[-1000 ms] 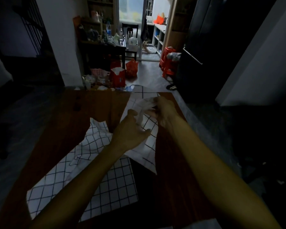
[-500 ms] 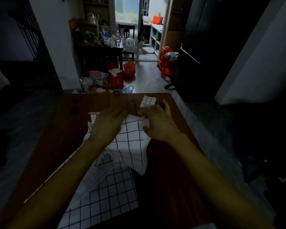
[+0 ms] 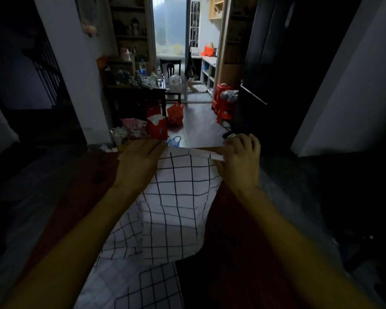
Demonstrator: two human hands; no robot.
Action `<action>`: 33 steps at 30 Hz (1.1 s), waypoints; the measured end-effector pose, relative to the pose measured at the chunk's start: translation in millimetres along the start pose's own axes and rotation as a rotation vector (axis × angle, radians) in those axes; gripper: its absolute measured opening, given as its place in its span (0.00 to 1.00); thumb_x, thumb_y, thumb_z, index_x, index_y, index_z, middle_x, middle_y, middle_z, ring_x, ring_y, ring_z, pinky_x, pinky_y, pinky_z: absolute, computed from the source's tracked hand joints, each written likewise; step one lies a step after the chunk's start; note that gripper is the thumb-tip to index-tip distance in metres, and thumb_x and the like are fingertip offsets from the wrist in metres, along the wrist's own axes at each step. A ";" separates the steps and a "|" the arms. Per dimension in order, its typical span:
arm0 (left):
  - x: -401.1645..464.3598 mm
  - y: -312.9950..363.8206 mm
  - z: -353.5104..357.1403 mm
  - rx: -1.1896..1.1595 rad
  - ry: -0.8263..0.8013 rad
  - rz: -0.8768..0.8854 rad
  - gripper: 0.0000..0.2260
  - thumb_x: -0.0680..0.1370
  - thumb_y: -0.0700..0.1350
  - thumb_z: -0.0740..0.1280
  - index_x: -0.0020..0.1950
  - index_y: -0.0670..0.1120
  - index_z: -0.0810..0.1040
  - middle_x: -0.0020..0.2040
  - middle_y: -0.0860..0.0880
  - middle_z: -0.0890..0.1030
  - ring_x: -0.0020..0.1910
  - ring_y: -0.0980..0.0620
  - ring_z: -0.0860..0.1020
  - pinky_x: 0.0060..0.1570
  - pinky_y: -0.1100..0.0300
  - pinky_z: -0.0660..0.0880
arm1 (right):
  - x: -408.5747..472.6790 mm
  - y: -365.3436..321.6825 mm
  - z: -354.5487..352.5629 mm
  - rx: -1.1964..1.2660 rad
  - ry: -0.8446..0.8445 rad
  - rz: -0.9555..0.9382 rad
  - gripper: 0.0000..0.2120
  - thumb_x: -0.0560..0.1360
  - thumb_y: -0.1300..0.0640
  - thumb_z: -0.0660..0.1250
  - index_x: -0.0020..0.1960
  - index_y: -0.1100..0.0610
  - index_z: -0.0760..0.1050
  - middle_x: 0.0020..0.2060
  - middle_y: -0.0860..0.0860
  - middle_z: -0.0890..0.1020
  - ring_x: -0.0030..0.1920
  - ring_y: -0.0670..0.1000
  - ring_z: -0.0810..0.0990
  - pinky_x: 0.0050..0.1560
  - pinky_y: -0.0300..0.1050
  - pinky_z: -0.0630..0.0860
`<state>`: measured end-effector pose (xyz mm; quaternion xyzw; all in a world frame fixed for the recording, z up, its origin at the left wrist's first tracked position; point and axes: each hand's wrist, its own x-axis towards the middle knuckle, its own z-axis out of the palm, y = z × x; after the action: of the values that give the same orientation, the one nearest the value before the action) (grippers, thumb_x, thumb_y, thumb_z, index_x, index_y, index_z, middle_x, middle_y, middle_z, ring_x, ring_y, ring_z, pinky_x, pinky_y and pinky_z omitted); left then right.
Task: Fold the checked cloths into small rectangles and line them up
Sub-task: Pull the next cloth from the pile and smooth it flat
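A white cloth with a black check [image 3: 176, 201] hangs stretched between my hands above the brown wooden table [image 3: 236, 253]. My left hand [image 3: 138, 163] grips its upper left corner, and my right hand [image 3: 241, 161] pinches its upper right corner. The cloth's lower end droops onto the table. Under it, nearer to me, lies a second checked cloth [image 3: 147, 288], spread out and crumpled.
Beyond the table's far edge the floor holds red bags [image 3: 175, 113], a red carton [image 3: 157, 128] and red stools [image 3: 223, 103]. A cluttered dark side table [image 3: 140, 90] stands behind them. A dark cabinet [image 3: 276, 74] rises at the right.
My hands have moved apart and up to the cloth's two top corners. The cloth, bunched on the table before, now hangs spread between them.
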<state>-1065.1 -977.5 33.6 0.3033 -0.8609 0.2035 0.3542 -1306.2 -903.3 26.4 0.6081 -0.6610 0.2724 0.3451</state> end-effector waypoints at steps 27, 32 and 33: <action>-177.9 163.3 27.6 -0.231 -0.302 0.050 0.12 0.73 0.38 0.58 0.49 0.41 0.80 0.41 0.43 0.82 0.34 0.45 0.79 0.36 0.57 0.75 | -257.6 52.7 -30.6 0.162 -0.416 0.151 0.06 0.65 0.55 0.73 0.41 0.56 0.81 0.50 0.53 0.82 0.61 0.58 0.75 0.67 0.61 0.57; -232.6 167.3 22.6 -0.249 -0.452 0.027 0.12 0.64 0.31 0.73 0.46 0.39 0.81 0.36 0.43 0.80 0.29 0.45 0.78 0.30 0.58 0.74 | -300.7 29.2 -53.8 0.177 -0.617 0.182 0.12 0.57 0.57 0.80 0.36 0.56 0.80 0.38 0.51 0.83 0.49 0.55 0.81 0.63 0.62 0.65; -241.8 168.8 21.2 -0.249 -0.497 0.021 0.14 0.62 0.30 0.75 0.45 0.39 0.81 0.36 0.42 0.80 0.29 0.44 0.78 0.29 0.57 0.74 | -308.8 23.4 -58.6 0.177 -0.648 0.186 0.12 0.56 0.56 0.80 0.35 0.55 0.79 0.35 0.51 0.82 0.45 0.55 0.82 0.61 0.63 0.67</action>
<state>-1051.2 -774.3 -180.7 0.2891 -0.9429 0.0192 0.1643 -1315.2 -664.9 -179.4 0.6278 -0.7625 0.1517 0.0372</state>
